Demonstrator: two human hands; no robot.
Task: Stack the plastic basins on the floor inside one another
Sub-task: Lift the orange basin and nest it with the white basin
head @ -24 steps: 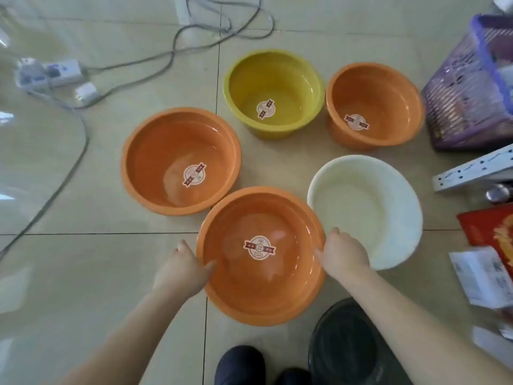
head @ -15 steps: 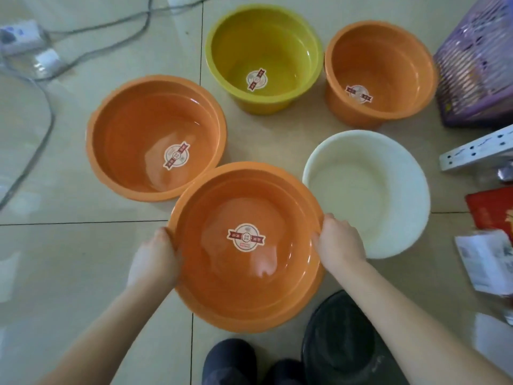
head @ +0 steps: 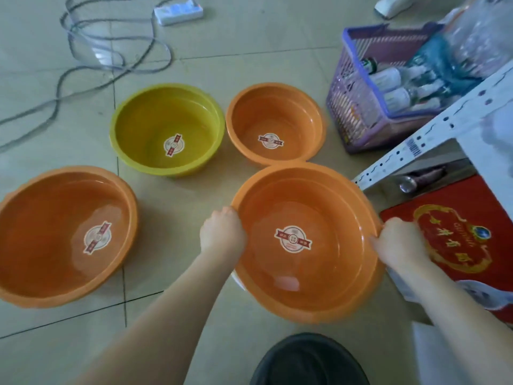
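Observation:
I hold a large orange basin (head: 305, 287) by its rim, my left hand (head: 222, 230) on the left edge and my right hand (head: 399, 243) on the right edge. It sits over the white basin (head: 238, 282), of which only a sliver shows under its left side. A second large orange basin (head: 36, 245) rests on the floor at the left. Behind stand a yellow basin (head: 144, 129) and a smaller orange basin (head: 291, 118), side by side.
A purple basket (head: 349, 112) with bottles stands at the right, beside a white perforated rail (head: 416, 151) and a red packet (head: 449, 229). Cables (head: 83, 48) and a power strip (head: 177, 13) lie at the back left. A black round object (head: 308, 362) is near my feet.
I lifted the held orange basin off the floor and carried it to the right, over the white basin, which is now almost fully covered. The view swung right.

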